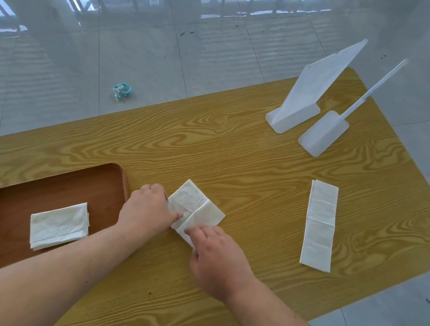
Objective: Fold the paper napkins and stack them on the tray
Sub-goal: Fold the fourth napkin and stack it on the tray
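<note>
Sitting at the left end of the wood-grain table (238,149), a brown wooden tray (21,198) with rounded corners holds a small stack of folded white napkins (59,225), their edges slightly offset and the stack turned a little askew to the tray's sides. Just right of the tray's far corner, the left hand (147,210) lies knuckles up on the table with its fingers curled under and one fingertip pressed onto the left part of a napkin being folded (195,210); it pins the paper down rather than gripping it. That napkin lies flat on the table between the two hands, turned diagonally, with a raised crease running across its middle and a near corner hidden under the right hand. The right hand (217,263) comes in from the lower right, palm down with fingers loosely extended, its fingertips resting on the near edge of the same napkin; whether it pinches the paper or only presses it cannot be told. Farther right, well apart from the hands, a long strip of unfolded napkins (320,224) lies lengthwise on the table, showing faint fold lines across it. At the far right end of the table stand two white plastic sign holders (311,104), side by side, each a flat base with a thin upright panel leaning away. On the pale tiled floor (141,48) beyond the table lies a crumpled blue-and-white wrapper (122,90)
</note>
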Action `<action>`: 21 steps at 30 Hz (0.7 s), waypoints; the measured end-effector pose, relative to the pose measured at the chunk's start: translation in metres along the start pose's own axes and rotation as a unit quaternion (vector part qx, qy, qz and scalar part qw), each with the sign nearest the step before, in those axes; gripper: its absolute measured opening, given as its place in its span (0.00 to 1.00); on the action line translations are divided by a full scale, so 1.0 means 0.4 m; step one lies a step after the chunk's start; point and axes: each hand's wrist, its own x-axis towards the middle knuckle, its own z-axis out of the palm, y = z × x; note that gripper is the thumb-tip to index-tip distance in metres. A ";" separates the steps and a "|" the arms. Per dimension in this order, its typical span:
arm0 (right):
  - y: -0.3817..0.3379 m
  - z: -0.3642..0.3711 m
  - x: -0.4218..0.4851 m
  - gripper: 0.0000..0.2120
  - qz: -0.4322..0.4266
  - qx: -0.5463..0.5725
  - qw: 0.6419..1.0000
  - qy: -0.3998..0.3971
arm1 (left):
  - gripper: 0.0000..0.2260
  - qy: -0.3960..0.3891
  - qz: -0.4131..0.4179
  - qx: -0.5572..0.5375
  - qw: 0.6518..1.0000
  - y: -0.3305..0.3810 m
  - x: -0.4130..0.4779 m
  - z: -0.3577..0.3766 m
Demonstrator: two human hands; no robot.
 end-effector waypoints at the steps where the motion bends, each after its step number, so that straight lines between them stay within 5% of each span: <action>1: -0.001 0.000 0.001 0.22 0.002 0.004 1.000 -0.001 | 0.24 -0.004 -0.003 -0.002 1.000 -0.001 0.007 -0.003; 8: 0.032 -0.023 -0.002 0.23 0.028 -0.020 0.999 0.014 | 0.08 -0.047 0.025 -0.058 0.997 0.017 0.033 -0.012; 14: 0.044 -0.038 -0.015 0.17 0.070 0.023 0.996 0.046 | 0.13 -0.071 0.172 -0.175 0.967 0.033 -0.007 -0.019; 17: 0.053 -0.046 -0.024 0.08 0.128 0.050 0.985 0.106 | 0.17 -0.037 0.156 -0.144 0.976 0.040 -0.019 -0.013; 21: 0.066 -0.041 -0.033 0.09 0.141 0.043 0.984 0.096 | 0.19 -0.028 0.106 -0.107 0.988 0.050 -0.023 0.005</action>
